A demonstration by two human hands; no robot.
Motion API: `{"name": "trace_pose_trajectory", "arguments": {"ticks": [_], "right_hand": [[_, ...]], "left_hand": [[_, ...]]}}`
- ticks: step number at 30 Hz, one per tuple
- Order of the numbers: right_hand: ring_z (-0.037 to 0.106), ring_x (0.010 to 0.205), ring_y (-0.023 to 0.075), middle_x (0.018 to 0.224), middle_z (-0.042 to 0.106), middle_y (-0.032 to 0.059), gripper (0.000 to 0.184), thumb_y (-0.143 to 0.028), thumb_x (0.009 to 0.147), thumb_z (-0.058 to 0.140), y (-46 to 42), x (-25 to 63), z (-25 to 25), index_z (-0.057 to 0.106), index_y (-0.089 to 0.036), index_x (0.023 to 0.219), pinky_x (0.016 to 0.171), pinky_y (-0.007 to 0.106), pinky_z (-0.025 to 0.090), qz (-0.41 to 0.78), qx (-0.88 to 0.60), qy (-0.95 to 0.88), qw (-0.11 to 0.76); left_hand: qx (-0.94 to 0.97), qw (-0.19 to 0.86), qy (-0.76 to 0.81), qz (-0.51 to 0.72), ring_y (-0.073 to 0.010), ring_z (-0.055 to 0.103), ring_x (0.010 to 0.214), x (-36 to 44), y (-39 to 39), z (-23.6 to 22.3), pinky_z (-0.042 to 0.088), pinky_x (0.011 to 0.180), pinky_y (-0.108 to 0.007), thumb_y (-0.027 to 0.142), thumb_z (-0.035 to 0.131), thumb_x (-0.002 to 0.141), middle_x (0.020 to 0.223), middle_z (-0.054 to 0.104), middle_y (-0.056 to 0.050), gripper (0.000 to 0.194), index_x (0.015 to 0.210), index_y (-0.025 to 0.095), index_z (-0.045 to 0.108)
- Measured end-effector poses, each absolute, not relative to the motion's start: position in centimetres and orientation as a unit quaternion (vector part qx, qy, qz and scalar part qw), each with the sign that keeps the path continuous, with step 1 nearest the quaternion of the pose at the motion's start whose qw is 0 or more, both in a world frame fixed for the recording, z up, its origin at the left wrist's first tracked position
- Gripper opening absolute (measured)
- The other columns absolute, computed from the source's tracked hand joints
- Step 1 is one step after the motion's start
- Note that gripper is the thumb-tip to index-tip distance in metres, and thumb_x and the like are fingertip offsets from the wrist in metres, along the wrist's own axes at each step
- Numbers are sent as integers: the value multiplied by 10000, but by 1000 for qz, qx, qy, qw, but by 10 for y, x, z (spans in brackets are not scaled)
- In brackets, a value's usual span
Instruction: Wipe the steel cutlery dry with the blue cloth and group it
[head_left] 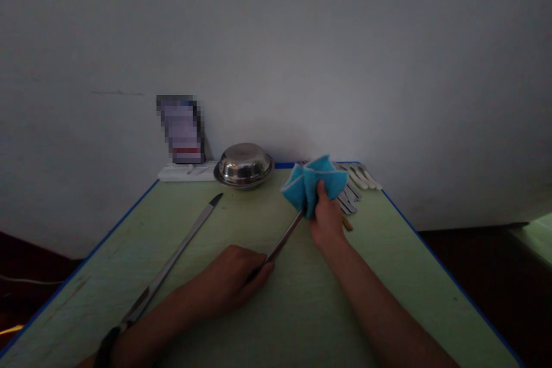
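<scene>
My left hand (235, 276) is closed around one end of a thin metal utensil (284, 237), which slants up and away to the right. A light-blue cloth (317, 181) covers the utensil's far end, so its kind cannot be made out. My right hand (328, 215) grips that cloth, thumb on top, pinching it around the utensil. To the left, a long, flat metal utensil (185, 241) with a dark pointed tip lies on the green table (241, 215); its near end passes beside my left wrist.
An upturned metal bowl (245, 164) sits at the back. Left of it, a pixelated upright screen (184, 129) stands by a folded white cloth (185, 172). Behind my right hand lie several pieces of cutlery (351, 198) and white-handled utensils (360, 177). A wall closes off the far side.
</scene>
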State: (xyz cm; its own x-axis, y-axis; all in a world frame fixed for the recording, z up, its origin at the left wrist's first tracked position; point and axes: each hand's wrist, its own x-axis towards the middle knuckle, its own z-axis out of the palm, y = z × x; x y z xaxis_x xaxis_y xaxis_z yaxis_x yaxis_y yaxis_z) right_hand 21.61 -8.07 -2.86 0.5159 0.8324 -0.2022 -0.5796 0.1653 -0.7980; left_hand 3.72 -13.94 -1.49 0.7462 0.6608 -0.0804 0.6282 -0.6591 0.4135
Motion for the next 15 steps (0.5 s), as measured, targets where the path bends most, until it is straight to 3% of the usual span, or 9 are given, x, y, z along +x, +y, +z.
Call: {"name": "trace_pose_trajectory", "arguments": {"ticks": [3, 9, 15], "right_hand": [[617, 648, 91, 734, 679, -35, 134, -287, 766, 570, -73, 236, -17, 614, -168, 810, 654, 240, 513, 461, -424, -58, 777], [612, 584, 75, 681, 664, -57, 83, -218, 804, 533, -69, 261, -5, 599, -167, 802, 584, 221, 537, 432, -382, 9, 817], [578, 553, 72, 661, 641, -51, 166, -318, 762, 579, -77, 235, -17, 593, -164, 823, 538, 196, 489, 437, -427, -66, 789]], "left_hand": [[913, 228, 337, 34, -115, 542, 593, 35, -142, -11, 394, 613, -228, 348, 286, 919, 641, 572, -4, 395, 670, 159, 529], [842, 414, 337, 80, -86, 513, 585, 25, -134, -18, 410, 622, -186, 387, 261, 929, 595, 502, 32, 420, 686, 157, 514], [813, 433, 366, 130, -79, 441, 525, 28, -129, -25, 358, 525, -184, 403, 305, 910, 572, 455, 46, 392, 661, 157, 480]]}}
